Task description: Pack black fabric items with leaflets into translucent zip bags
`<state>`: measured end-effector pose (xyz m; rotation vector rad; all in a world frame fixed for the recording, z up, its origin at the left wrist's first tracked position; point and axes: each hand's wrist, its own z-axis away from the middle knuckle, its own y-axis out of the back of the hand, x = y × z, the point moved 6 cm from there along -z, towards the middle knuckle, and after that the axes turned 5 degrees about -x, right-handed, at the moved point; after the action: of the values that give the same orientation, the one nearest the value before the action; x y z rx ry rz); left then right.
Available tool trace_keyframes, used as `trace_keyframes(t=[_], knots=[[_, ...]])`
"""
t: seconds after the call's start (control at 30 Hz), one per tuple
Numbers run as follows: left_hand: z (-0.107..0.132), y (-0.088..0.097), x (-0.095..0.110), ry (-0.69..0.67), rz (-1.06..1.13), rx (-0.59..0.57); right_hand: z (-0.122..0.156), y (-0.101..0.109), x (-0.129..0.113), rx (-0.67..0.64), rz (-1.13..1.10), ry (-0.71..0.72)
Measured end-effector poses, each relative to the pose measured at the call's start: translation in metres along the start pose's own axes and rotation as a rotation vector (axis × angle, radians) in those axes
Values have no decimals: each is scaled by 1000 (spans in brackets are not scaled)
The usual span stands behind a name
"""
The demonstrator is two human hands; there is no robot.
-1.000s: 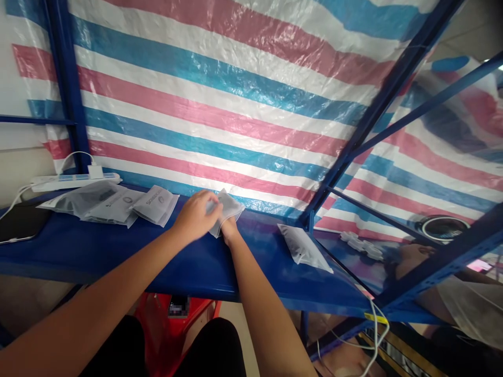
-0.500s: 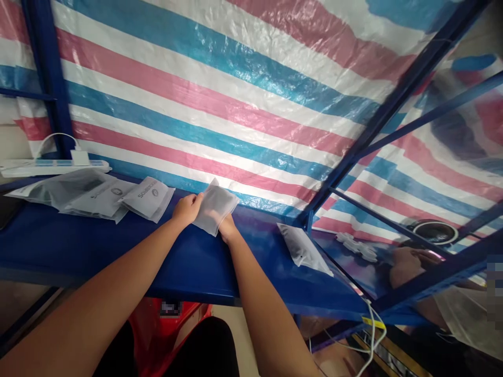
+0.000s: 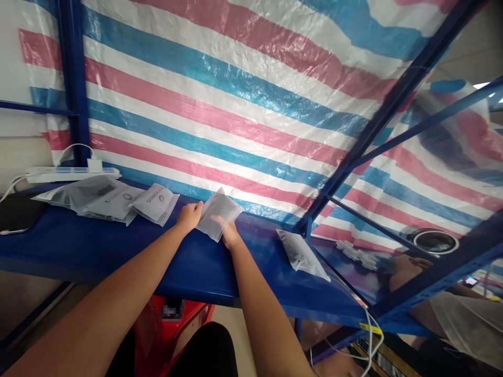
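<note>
A striped tarpaulin (image 3: 243, 94) in red, blue and white fills the upper frame behind a blue shelf frame (image 3: 73, 78). One blue shelf board (image 3: 98, 246) runs across the middle of the frame. At the far right, behind a diagonal blue bar, a co-worker's hand (image 3: 404, 262) is seen on a neighbouring shelf, near a round ring-shaped object (image 3: 434, 241). One red object (image 3: 168, 324) lies below the board at lower centre.

At the left edge, one dark phone (image 3: 15, 220) lies on the board, and one white power strip (image 3: 70, 173) with a plugged charger rests behind it. Three plastic pouches (image 3: 113, 199) are overlapped at centre left. One separate pouch (image 3: 301, 254) lies right of centre, well apart from the hands.

One small translucent pouch (image 3: 218, 212) is held at centre frame, lifted just above the board near its back edge. It is pinched at its left edge by the left hand (image 3: 189, 215). The right hand (image 3: 230, 235) is placed under it, largely hidden; it cannot be told whether that hand grips.
</note>
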<state>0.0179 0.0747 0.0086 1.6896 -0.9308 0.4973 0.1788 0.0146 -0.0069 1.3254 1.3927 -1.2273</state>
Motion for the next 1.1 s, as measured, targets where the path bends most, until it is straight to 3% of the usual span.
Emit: trace_keyframes(t=[0.77, 1.1], knots=[[1, 1, 2, -22, -34, 46, -4, 0, 2, -16, -46, 0], [2, 2, 6, -38, -58, 55, 1, -2, -15, -8, -5, 6]])
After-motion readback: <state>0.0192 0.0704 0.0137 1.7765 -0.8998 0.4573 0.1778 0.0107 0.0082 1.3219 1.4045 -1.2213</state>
